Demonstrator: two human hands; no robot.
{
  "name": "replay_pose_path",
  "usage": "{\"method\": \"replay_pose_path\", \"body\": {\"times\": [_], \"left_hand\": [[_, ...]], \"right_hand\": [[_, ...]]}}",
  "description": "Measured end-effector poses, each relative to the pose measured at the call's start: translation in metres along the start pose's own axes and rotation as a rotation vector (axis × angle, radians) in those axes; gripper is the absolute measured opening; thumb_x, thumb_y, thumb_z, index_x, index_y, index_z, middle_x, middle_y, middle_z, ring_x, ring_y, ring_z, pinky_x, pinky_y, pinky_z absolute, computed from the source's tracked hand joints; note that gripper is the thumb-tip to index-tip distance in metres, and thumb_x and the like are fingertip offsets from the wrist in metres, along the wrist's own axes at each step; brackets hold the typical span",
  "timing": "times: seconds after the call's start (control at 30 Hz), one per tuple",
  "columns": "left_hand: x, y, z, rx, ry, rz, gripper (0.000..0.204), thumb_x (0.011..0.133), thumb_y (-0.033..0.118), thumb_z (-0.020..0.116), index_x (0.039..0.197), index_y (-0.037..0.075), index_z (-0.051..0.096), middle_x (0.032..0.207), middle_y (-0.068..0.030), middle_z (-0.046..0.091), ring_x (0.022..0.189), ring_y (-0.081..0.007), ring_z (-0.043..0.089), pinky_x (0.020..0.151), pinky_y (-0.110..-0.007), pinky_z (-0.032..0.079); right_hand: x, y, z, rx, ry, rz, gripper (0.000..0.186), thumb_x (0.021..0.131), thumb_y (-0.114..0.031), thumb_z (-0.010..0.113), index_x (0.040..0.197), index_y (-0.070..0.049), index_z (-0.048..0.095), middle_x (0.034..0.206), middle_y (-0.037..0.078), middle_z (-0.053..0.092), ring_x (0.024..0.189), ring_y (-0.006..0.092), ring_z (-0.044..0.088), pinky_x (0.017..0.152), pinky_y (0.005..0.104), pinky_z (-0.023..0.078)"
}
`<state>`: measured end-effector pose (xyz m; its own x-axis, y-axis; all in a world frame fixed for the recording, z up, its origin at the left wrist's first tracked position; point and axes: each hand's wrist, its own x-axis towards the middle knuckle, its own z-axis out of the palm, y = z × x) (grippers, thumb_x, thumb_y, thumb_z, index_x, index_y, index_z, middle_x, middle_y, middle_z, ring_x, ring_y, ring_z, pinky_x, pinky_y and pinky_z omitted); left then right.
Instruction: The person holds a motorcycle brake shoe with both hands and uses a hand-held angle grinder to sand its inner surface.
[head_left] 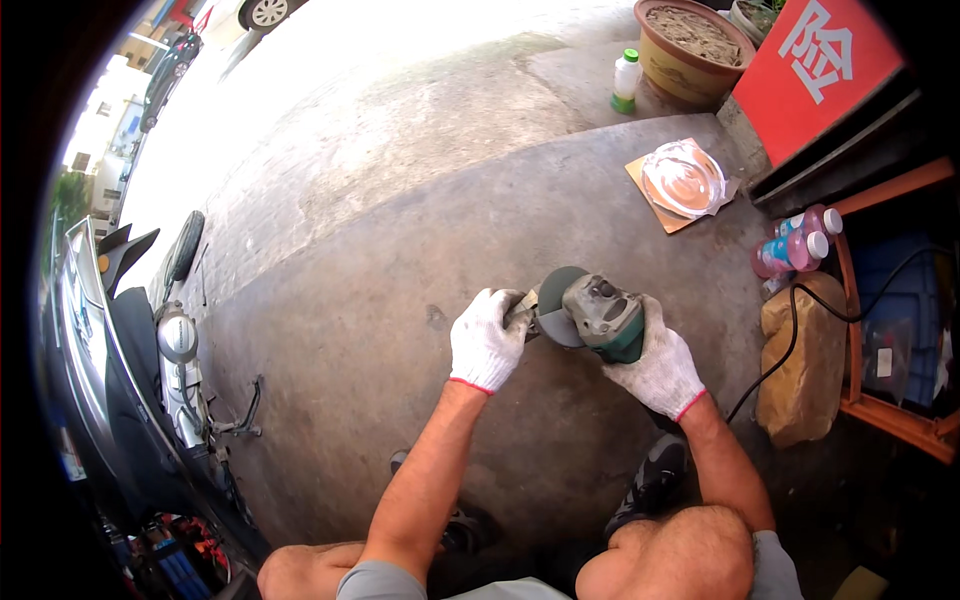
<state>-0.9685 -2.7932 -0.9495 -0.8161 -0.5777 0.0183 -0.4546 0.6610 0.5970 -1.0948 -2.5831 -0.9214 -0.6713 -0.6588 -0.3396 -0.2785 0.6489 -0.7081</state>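
Observation:
In the middle of the head view, my right hand (654,368), in a white glove with red trim, grips a green angle grinder (600,312) with a dusty metal head, a grey disc (558,283) and a dark cord. My left hand (485,343), gloved the same, holds a small metal piece (520,313) at the left edge of the disc. Whether the piece touches the disc is unclear. The piece is partly hidden by my fingers.
A scooter (95,350) stands at left. At right are cardboard with white paste (681,178), pink bottles (785,255), a rock (800,360), an orange frame (880,410) and a red sign (780,110). A flowerpot (690,80) and green-capped bottle (625,85) stand behind.

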Motion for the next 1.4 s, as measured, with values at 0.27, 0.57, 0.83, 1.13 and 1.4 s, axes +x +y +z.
{"method": "replay_pose_path", "body": {"times": [0.27,0.57,0.83,1.13,1.4], "left_hand": [[0.001,-0.006,0.001,-0.037,0.022,-0.012,0.020,0.083,0.017,0.071,0.099,0.005,0.070,0.092,-0.0148,0.067,0.086,-0.0344,0.066,0.076,-0.041,0.053],[-0.011,-0.033,0.036,-0.727,0.017,-0.418,0.029,0.096,0.011,0.065,0.118,-0.008,0.063,0.098,-0.0098,0.072,0.088,-0.0143,0.067,0.077,-0.028,0.055],[-0.019,-0.030,0.043,-0.879,0.052,-0.563,0.031,0.100,0.017,0.061,0.124,-0.003,0.062,0.099,-0.0065,0.072,0.082,-0.0104,0.065,0.070,-0.025,0.052],[-0.021,-0.032,0.045,-0.863,0.075,-0.523,0.033,0.101,0.019,0.061,0.125,-0.003,0.060,0.102,-0.0072,0.072,0.083,-0.0097,0.063,0.070,-0.024,0.051],[-0.020,-0.028,0.043,-0.898,0.064,-0.537,0.031,0.101,0.012,0.060,0.123,-0.009,0.059,0.105,-0.0129,0.071,0.094,-0.0161,0.066,0.083,-0.027,0.052]], "right_hand": [[-0.013,0.021,0.011,0.172,0.103,0.064,0.086,0.070,-0.019,0.084,0.137,-0.003,0.033,0.114,0.026,0.065,0.106,0.0404,0.065,0.091,0.0452,0.053],[-0.021,0.064,0.053,0.877,0.172,0.228,0.079,0.066,-0.002,0.086,0.132,0.000,0.043,0.119,0.010,0.058,0.107,0.0176,0.058,0.094,0.0320,0.050],[-0.028,0.055,0.048,0.974,0.151,0.324,0.080,0.067,-0.001,0.086,0.134,0.000,0.042,0.117,0.009,0.059,0.105,0.0167,0.058,0.092,0.0317,0.051],[-0.025,0.050,0.045,0.964,0.122,0.272,0.079,0.067,-0.003,0.087,0.133,0.000,0.043,0.116,0.009,0.058,0.104,0.0167,0.057,0.091,0.0318,0.052],[-0.022,0.053,0.046,0.947,0.111,0.265,0.078,0.067,-0.003,0.087,0.132,0.000,0.043,0.118,0.009,0.059,0.106,0.0170,0.058,0.093,0.0317,0.051]]}}
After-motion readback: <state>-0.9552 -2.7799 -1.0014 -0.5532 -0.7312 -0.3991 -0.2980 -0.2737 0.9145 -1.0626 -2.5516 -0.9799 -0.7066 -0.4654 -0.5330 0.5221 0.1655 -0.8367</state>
